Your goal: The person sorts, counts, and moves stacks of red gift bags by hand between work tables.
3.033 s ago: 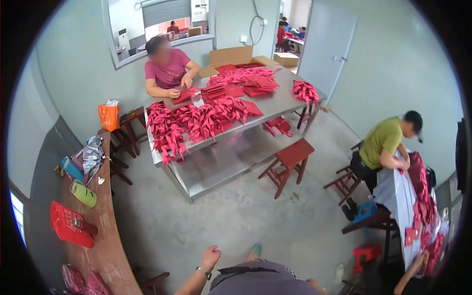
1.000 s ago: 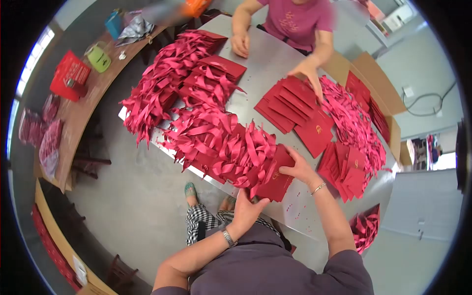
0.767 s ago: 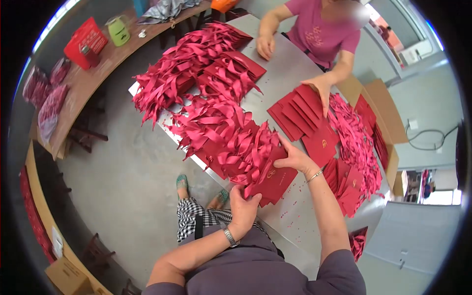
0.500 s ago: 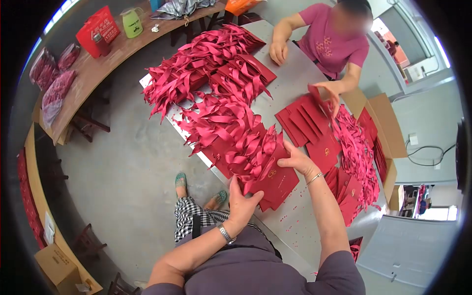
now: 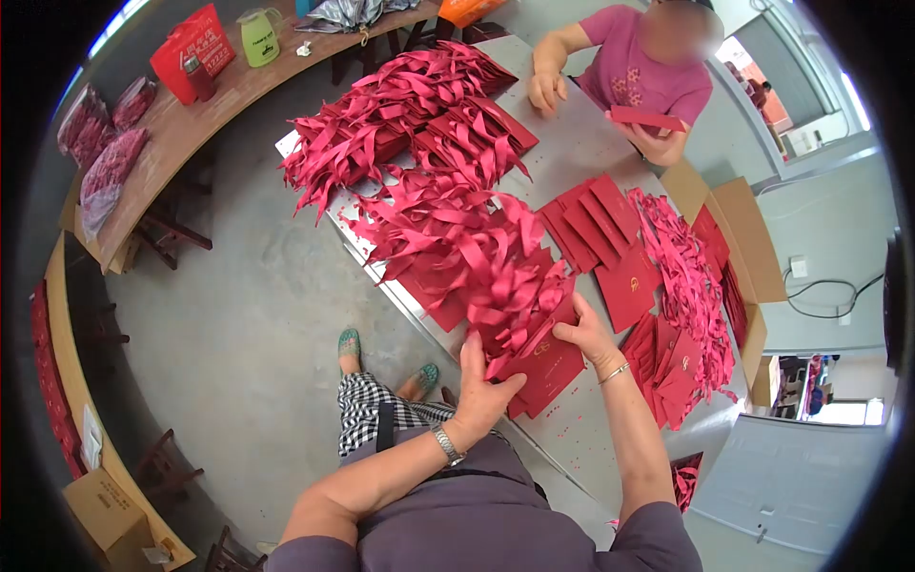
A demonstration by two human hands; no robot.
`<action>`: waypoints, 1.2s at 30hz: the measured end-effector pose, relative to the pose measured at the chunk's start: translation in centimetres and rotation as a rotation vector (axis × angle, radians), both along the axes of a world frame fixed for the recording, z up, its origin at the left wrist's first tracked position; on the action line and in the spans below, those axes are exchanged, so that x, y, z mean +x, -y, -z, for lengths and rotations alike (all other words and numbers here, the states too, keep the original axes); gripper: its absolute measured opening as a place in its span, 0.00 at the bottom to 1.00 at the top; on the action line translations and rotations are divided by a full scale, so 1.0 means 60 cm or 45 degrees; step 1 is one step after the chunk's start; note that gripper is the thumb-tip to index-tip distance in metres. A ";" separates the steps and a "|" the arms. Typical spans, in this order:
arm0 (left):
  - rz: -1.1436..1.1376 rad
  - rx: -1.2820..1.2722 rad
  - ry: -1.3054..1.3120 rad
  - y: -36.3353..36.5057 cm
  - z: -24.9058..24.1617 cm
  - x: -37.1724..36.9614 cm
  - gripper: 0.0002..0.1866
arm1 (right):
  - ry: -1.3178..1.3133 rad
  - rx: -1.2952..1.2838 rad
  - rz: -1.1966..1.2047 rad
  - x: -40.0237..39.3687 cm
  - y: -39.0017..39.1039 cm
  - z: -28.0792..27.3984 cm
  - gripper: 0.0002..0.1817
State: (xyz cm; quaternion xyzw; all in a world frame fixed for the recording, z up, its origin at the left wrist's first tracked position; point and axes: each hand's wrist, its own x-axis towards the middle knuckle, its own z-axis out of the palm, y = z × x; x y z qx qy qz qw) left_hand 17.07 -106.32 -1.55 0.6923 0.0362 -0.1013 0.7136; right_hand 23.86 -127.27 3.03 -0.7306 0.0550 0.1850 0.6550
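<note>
A row of flat red gift bags (image 5: pixel 550 373) with a gold logo and crimson ribbons lies along the near part of the grey table. My left hand (image 5: pixel 484 389) grips the near end of this row from the left, its fingers partly hidden behind ribbons. From the right side my right hand (image 5: pixel 589 336) holds the same bags, thumb on the front face. Loose ribbons (image 5: pixel 467 234) spill over the bags ahead of both hands. More ribboned bags (image 5: pixel 396 110) are heaped farther off.
Across the table (image 5: pixel 553 481) a co-worker holds a red bag (image 5: pixel 646 119). To my right lie red bags without visible ribbons (image 5: pixel 629 286), a ribbon pile (image 5: pixel 681 286) and an open cardboard box (image 5: pixel 748 238). A curved wooden bench (image 5: pixel 229 105) stands at left.
My hands and the near end of the bag row have shifted slightly right and toward me. The co-worker has lifted a red bag off the stack, up toward their chest.
</note>
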 end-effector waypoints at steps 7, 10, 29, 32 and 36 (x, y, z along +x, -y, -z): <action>0.111 -0.287 -0.047 0.015 -0.001 -0.025 0.49 | 0.148 0.071 0.169 -0.056 0.003 -0.010 0.50; 0.181 0.038 0.157 0.012 -0.023 -0.024 0.48 | 0.169 0.037 0.324 -0.086 0.018 -0.009 0.43; 1.057 0.174 0.942 0.068 0.012 0.045 0.50 | 0.472 -1.128 0.226 -0.378 0.068 0.010 0.35; 1.170 0.169 0.919 0.070 0.003 0.045 0.53 | 0.288 -0.570 0.400 -0.382 0.066 0.049 0.35; 1.105 0.178 1.002 0.069 -0.023 0.047 0.54 | 0.347 -0.774 0.335 -0.376 0.055 0.051 0.36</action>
